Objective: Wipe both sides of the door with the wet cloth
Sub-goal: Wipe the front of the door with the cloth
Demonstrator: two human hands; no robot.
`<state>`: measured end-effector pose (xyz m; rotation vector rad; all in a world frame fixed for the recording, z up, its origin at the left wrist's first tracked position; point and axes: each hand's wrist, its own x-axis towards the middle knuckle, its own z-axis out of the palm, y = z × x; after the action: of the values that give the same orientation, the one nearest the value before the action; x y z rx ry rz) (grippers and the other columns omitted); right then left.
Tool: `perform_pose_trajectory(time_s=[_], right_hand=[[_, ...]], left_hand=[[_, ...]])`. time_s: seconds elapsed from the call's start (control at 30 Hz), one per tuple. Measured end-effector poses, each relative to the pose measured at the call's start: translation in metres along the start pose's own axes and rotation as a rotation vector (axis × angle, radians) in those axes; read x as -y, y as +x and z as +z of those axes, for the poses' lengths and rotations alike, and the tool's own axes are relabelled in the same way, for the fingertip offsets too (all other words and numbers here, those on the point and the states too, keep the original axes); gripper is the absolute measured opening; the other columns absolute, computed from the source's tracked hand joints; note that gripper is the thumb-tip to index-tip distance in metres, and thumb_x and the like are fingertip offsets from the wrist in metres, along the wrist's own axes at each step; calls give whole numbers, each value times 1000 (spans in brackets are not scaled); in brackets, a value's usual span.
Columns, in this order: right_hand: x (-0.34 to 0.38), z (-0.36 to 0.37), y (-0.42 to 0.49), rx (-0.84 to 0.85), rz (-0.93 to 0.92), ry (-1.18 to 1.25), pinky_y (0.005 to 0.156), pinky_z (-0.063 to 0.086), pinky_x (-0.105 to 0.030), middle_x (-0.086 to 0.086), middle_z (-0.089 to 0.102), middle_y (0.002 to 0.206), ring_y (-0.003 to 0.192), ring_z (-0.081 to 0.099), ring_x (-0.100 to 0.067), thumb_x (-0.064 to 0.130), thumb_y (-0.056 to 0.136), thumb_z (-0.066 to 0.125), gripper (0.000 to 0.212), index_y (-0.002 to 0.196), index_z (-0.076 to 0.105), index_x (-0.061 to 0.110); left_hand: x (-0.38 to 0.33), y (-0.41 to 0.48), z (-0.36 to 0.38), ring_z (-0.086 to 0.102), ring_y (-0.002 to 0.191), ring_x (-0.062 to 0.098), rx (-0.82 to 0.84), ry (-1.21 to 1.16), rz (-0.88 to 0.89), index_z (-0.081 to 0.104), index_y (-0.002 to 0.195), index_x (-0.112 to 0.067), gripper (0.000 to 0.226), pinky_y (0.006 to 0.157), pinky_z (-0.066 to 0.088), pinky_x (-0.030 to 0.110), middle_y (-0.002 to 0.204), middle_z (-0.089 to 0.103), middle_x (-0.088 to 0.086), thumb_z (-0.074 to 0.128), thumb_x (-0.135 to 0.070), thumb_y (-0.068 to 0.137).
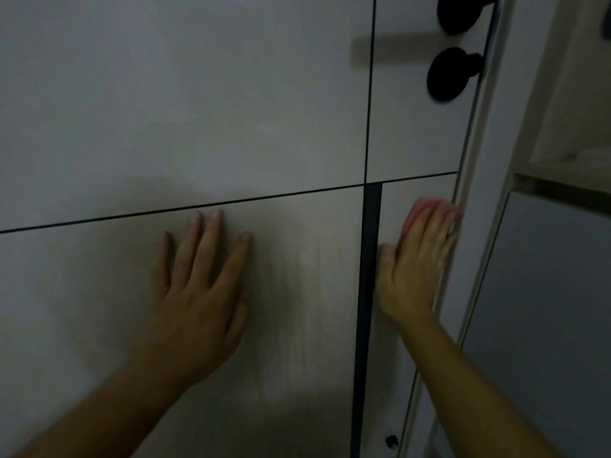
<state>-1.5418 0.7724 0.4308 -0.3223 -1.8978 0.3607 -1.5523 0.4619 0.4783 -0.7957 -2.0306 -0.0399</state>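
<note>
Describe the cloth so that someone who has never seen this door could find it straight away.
Start at the pale door that fills the view and follow its thick dark vertical strip down. Just right of that strip, near the door's right edge, the right hand presses flat. The cloth peeks out above its fingers, the only pink thing among greys and blacks.

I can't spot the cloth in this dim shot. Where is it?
In the head view, the pink cloth is pressed flat under the right hand on the door, near its right edge, below the black knob.
</note>
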Motion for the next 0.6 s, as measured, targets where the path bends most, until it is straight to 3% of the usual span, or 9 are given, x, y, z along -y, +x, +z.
perform_pose_trajectory(time_s=[0.1, 0.3, 0.47, 0.53, 0.6], right_hand=[[-10, 1, -16, 46, -7, 14, 126, -5, -55, -26, -4, 167, 156, -7, -40, 38, 103, 28, 75, 159, -1, -2], [21, 10, 6, -116, 42, 154, 126, -5, -52, -32, 2, 165, 154, -4, -45, 37, 106, 21, 71, 156, 4, -10], [54, 33, -49, 16, -270, 120, 125, -5, -55, -11, -17, 168, 155, -8, -40, 48, 104, 22, 76, 161, -10, 10], [57, 30, -32, -4, -275, 112, 125, -6, -53, -11, -12, 170, 155, -9, -37, 44, 104, 25, 74, 161, -5, 8], [69, 26, -18, -51, -152, 165, 126, -5, -54, -23, 2, 168, 155, -7, -39, 35, 102, 30, 72, 159, 7, -1]], left_hand=[[-2, -2, 4, 12, 154, 44, -10, -8, -5, 40, 154, -8, 72, 120, 12, 65, 166, 15, 26, 43, -39, 89], [2, -1, 12, 5, 155, 44, -22, -45, 16, 34, 156, -8, 70, 121, 5, 65, 167, 10, 25, 43, -39, 93], [12, -6, 10, 3, 155, 43, -17, -77, 52, 29, 157, -6, 72, 122, 6, 65, 167, 8, 26, 43, -38, 95], [19, -12, 7, 3, 155, 44, -29, -79, 22, 28, 157, -5, 74, 122, 5, 65, 166, 8, 27, 43, -40, 94], [31, -22, 4, 2, 155, 45, -58, -61, -70, 28, 157, -4, 75, 121, 3, 66, 166, 8, 27, 43, -41, 94]])
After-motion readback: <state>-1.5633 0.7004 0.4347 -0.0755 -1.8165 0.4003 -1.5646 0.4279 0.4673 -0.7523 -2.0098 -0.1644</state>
